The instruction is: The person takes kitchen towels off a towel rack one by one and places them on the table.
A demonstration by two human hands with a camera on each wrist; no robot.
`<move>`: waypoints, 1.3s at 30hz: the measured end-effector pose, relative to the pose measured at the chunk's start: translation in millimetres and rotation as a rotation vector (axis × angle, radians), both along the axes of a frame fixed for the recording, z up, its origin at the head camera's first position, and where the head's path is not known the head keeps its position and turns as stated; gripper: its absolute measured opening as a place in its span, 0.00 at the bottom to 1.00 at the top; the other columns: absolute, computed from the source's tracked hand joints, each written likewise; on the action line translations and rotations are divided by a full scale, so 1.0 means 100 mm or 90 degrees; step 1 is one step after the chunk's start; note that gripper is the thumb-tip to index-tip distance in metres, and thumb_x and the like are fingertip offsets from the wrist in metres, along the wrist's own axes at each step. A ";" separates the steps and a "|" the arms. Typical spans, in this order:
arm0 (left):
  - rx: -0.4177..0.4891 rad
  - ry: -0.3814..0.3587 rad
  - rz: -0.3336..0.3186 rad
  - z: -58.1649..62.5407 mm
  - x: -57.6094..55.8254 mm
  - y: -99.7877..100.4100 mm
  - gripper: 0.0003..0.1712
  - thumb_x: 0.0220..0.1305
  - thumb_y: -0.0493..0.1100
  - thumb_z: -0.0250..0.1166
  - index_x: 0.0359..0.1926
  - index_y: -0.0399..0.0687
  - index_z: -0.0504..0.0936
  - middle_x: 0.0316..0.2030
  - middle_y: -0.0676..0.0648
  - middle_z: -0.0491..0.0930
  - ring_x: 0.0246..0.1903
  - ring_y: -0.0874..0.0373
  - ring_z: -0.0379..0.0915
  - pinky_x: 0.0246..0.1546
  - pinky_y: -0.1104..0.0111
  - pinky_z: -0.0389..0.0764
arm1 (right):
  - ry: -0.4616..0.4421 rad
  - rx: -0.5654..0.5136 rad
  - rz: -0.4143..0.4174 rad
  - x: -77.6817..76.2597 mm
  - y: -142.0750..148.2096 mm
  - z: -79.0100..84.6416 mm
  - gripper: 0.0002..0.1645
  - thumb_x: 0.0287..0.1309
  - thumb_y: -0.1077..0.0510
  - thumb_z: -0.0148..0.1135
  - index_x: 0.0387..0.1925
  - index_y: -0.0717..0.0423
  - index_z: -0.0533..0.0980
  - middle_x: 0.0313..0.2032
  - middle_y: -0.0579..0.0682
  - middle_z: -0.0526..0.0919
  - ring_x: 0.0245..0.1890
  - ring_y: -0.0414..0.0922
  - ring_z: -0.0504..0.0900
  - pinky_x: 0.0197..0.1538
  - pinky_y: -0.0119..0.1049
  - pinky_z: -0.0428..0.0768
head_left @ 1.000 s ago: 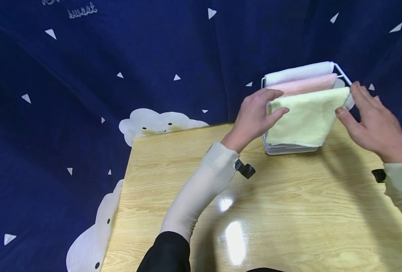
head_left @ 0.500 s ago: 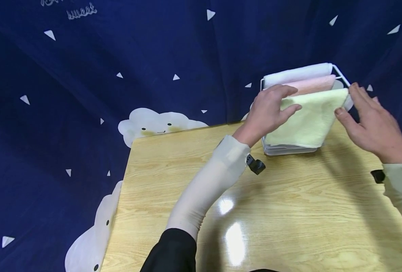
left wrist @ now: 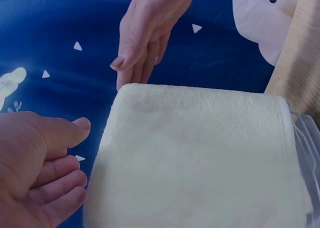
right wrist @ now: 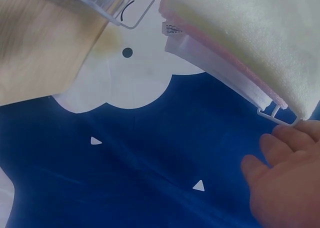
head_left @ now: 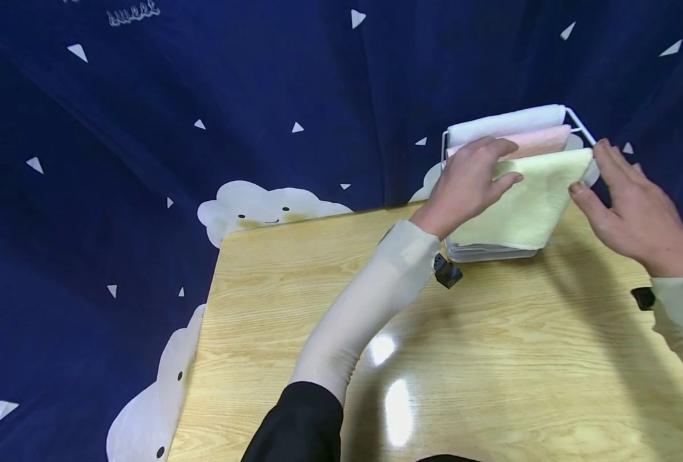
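Observation:
A pale yellow towel (head_left: 540, 199) hangs over the front bar of a small white rack (head_left: 580, 125). Behind it on the same rack are a pink towel (head_left: 540, 142) and a white towel (head_left: 509, 125). My left hand (head_left: 468, 183) is over the left part of the yellow towel in the head view; in the left wrist view its loosely bent fingers hold nothing, beside the towel's upper edge. With fingers straight, my right hand (head_left: 636, 212) touches the rack's right end near the yellow towel's corner, its thumb apart from the fingers.
The rack's clear base (head_left: 492, 255) stands near the back edge of a wooden table (head_left: 295, 308). A dark blue cloth (head_left: 260, 96) with white triangles and clouds hangs behind and to the left. Small black cameras sit at both wrists.
My left hand has moved to the right along the top of the yellow towel. The right hand stays at the rack's right end, and the towels hang as before.

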State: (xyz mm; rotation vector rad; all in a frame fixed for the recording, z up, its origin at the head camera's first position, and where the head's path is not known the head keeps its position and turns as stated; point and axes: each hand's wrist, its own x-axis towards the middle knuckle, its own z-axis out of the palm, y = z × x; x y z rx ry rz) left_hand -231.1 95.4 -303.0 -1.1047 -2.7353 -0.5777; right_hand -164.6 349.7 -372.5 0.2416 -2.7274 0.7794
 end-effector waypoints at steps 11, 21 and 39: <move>-0.037 -0.024 0.010 0.03 -0.07 0.18 0.28 0.70 0.55 0.65 0.67 0.53 0.77 0.61 0.56 0.76 0.59 0.69 0.69 0.56 0.81 0.66 | 0.011 -0.004 0.007 -0.01 0.01 0.02 0.43 0.75 0.44 0.46 0.79 0.58 0.44 0.78 0.57 0.45 0.76 0.56 0.44 0.74 0.54 0.42; -0.056 -0.062 0.025 0.04 -0.15 0.30 0.28 0.68 0.56 0.66 0.67 0.57 0.77 0.60 0.59 0.76 0.60 0.70 0.68 0.57 0.81 0.65 | 0.004 -0.003 0.005 -0.03 0.00 0.02 0.43 0.75 0.44 0.47 0.79 0.57 0.44 0.78 0.57 0.44 0.76 0.56 0.44 0.74 0.54 0.42; -0.090 -0.078 0.035 -0.05 -0.21 0.44 0.17 0.68 0.55 0.67 0.56 0.64 0.84 0.48 0.61 0.80 0.46 0.70 0.72 0.48 0.77 0.71 | 0.001 -0.008 -0.004 -0.01 -0.01 0.02 0.44 0.75 0.43 0.47 0.79 0.56 0.44 0.78 0.56 0.45 0.76 0.57 0.45 0.74 0.54 0.42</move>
